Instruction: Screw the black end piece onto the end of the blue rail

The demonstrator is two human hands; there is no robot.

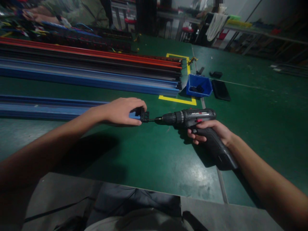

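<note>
My left hand (125, 110) is wrapped over the right end of a long blue profile (60, 110) lying on the green table. A small black end piece (145, 116) sits on that end, between my thumb and fingers. My right hand (209, 130) is closed around the handle of a black cordless drill (198, 115), which lies level and points left. The drill's bit meets the black end piece; whether a screw is there is too small to tell.
Red, black and blue profiles (96, 72) lie behind, ending near yellow tape (178, 100). A blue bin (199, 86) with black parts stands behind the drill, beside a flat black object (220, 90). A person's hands (39, 16) show at the far left.
</note>
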